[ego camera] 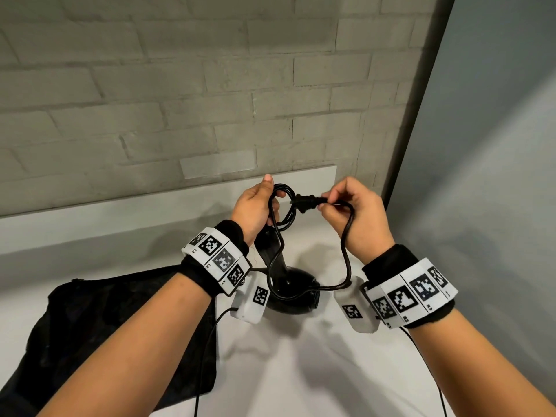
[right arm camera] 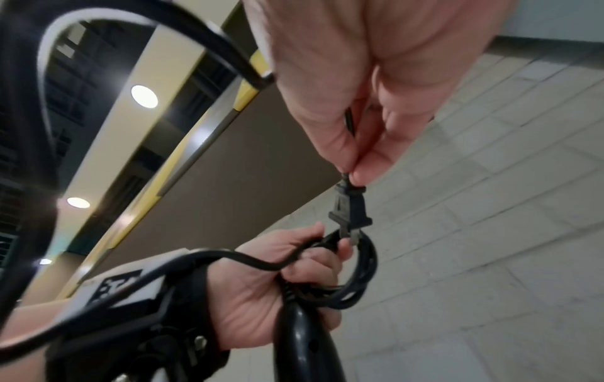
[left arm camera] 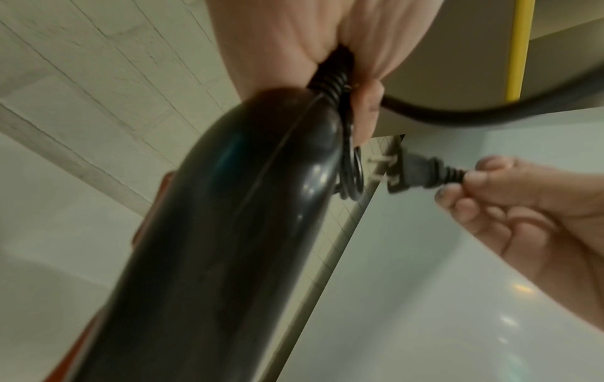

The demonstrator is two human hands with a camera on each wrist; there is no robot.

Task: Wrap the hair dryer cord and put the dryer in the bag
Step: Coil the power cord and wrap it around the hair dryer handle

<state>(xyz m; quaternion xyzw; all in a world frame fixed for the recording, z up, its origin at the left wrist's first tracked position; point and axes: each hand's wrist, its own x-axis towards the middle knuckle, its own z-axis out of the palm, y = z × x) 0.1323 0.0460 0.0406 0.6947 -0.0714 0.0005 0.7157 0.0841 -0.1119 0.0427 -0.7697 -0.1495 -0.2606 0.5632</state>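
A black hair dryer (ego camera: 290, 291) hangs head-down over the white table, its handle (left arm camera: 229, 232) rising into my left hand (ego camera: 258, 207). That hand grips the handle's top end together with several coiled loops of black cord (ego camera: 285, 206). My right hand (ego camera: 350, 212) pinches the cord just behind the plug (ego camera: 307, 202), whose prongs point left at the coil's loop (right arm camera: 362, 261). A slack length of cord (ego camera: 346, 251) droops from the right hand down to the dryer. The black bag (ego camera: 120, 335) lies flat on the table at lower left.
The white table (ego camera: 301, 371) meets a grey brick wall (ego camera: 180, 100) behind and a plain grey panel (ego camera: 481, 176) on the right. Thin black wrist-camera cables (ego camera: 207, 350) trail down toward the front edge.
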